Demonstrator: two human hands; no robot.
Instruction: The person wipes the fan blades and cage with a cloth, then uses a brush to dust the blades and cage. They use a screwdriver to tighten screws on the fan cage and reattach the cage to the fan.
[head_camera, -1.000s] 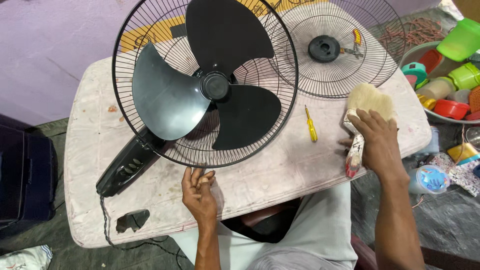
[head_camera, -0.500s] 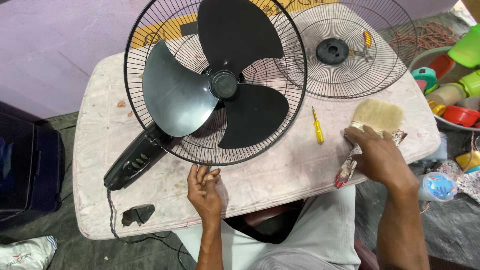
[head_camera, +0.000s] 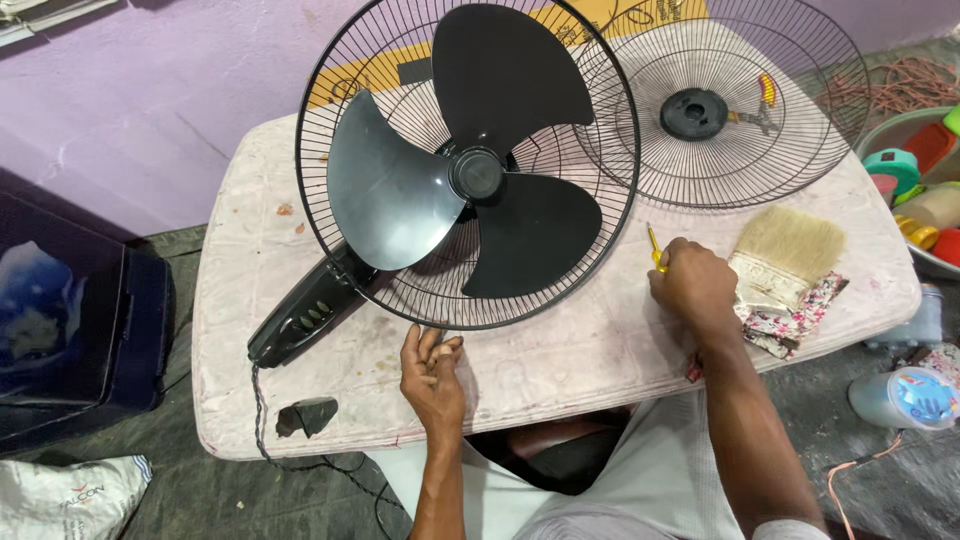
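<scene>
Closing over the small yellow-handled screwdriver (head_camera: 653, 243) just right of the black three-bladed fan (head_camera: 470, 175), the right hand (head_camera: 693, 285) grips it on the worn pink table (head_camera: 570, 350); the left hand (head_camera: 432, 375), loosely curled and empty, rests below the fan's rim. The front wire grille (head_camera: 720, 105) already lies detached beyond; the blades remain mounted.

On the table (head_camera: 560, 350): fan (head_camera: 470, 170) in the middle, loose fan guard (head_camera: 720, 110) behind and to its right, touching. Screwdriver (head_camera: 653, 245) under the right hand (head_camera: 692, 285), just right of the fan. Brush (head_camera: 785, 255) right of that hand. Left hand (head_camera: 432, 375) before the fan, by its rim.
</scene>
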